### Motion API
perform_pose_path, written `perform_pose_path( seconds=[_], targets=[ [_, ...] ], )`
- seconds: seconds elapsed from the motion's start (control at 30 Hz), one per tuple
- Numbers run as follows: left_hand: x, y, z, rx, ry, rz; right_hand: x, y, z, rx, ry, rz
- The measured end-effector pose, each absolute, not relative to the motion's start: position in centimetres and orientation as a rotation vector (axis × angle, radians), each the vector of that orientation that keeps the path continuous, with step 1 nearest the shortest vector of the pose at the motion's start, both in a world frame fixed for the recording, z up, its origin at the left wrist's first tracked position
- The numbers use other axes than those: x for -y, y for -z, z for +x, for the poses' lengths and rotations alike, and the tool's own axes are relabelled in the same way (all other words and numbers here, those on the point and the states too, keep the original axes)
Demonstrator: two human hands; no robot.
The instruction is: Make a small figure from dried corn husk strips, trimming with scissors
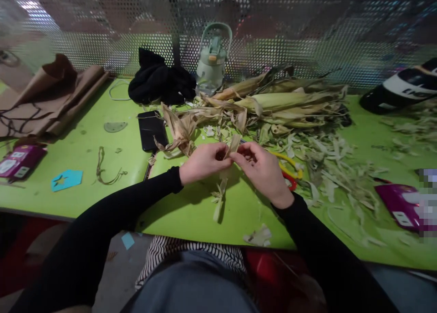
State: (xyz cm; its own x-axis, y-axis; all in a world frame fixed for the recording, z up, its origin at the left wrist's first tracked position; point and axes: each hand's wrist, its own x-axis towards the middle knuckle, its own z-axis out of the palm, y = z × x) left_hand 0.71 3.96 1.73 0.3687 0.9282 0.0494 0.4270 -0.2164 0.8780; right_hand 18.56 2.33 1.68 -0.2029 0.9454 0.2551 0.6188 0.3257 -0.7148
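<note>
Both my hands meet above the green table, pinching a pale strip of corn husk (234, 144) between thumbs and fingers. My left hand (205, 162) grips it from the left side, and my right hand (261, 169) closes on it from the right. Below the hands, a narrow tail of husk (219, 210) hangs down over the tabletop. Yellow-and-red-handled scissors (288, 169) lie just beyond my right hand, partly hidden by it. A dry, crumpled husk (179, 128) rests behind my left hand, near a black phone (152, 130).
A pile of corn husks (283, 101) lies at the back, with shredded scraps (336, 167) on the right. Behind stand a green water bottle (211, 64) and black cloth (160, 80). Brown paper (54, 94) is at left; a blue tag (66, 180) lies nearer. A dark bottle (398, 89) lies at right.
</note>
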Motion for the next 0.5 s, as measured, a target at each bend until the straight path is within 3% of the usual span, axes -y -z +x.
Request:
perform_pose_path(
  seconds=[0.13, 0.4, 0.5],
  targets=[
    [-3.4, -1.5, 0.8, -1.121, -0.770, 1.818, -2.5, -1.4, 19.1, 1.931, -0.674, -1.377],
    [-3.8, -1.8, 0.3, -0.684, -0.612, 1.191, -2.5, -0.6, 19.7, 1.537, -1.259, -1.215],
    [-3.9, -1.8, 0.2, -0.649, -0.549, 1.137, -2.5, -0.3, 19.7, 1.490, -1.251, -1.211]
  ],
)
